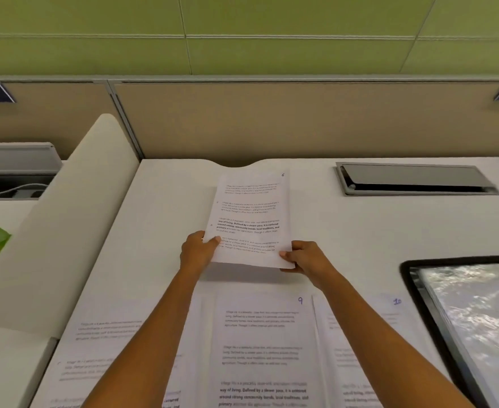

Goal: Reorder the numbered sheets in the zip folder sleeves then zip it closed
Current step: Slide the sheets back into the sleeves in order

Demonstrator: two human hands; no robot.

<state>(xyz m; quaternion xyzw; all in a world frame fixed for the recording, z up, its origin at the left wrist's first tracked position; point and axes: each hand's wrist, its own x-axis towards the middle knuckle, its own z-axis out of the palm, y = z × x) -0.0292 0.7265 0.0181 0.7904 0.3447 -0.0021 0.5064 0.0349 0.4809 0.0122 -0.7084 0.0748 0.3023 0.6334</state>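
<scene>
Above the middle of the bench (168, 201) you hold the sheet marked 6 (251, 213), near edge raised, your left hand (196, 250) pinching its lower left edge and your right hand (307, 257) its lower right corner, fingers closed on the paper; sheet 9 (263, 343) and sheet 10 (360, 334) lie flat nearer you, the zip folder (463, 260) open at the right

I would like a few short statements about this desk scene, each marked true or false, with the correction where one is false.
1. The left hand and the right hand both hold the sheet numbered 6. True.
2. The zip folder lies at the left of the desk. False: it lies at the right.
3. The sheet numbered 9 lies flat on the desk. True.
4. The sheet numbered 10 is inside the folder. False: it lies on the desk, right of sheet 9.
</scene>
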